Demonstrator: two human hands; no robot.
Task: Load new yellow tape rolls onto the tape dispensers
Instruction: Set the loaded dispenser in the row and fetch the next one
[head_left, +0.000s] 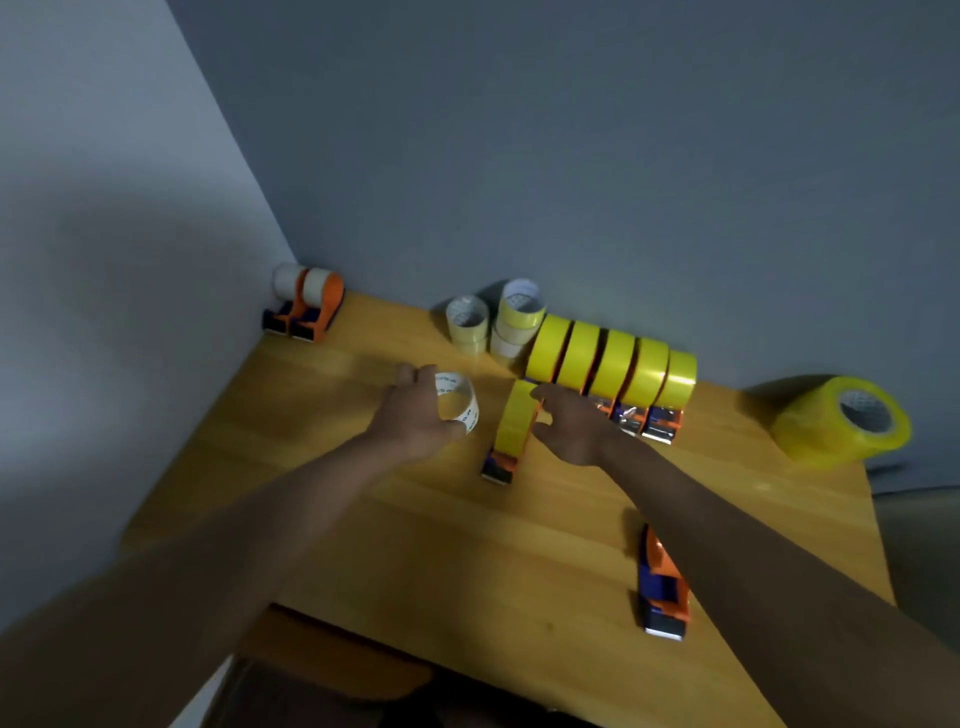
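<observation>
On the wooden table (363, 509), my left hand (415, 415) holds an empty white cardboard core (460, 400), fingers and thumb curled round it. Just to its right, my right hand (571, 428) grips a yellow tape roll (514, 421) seated in an orange and blue dispenser (498, 465), fingers over the top and thumb at its side. Behind it, several dispensers loaded with yellow rolls (613, 364) stand in a row against the wall. An empty orange and blue dispenser (662, 587) lies near the front, partly under my right forearm.
A wrapped pack of yellow tape (841, 421) lies at the table's right edge. Loose rolls (519, 317) are stacked at the back by the wall. Two dispensers with whitish cores (306, 304) stand in the back left corner.
</observation>
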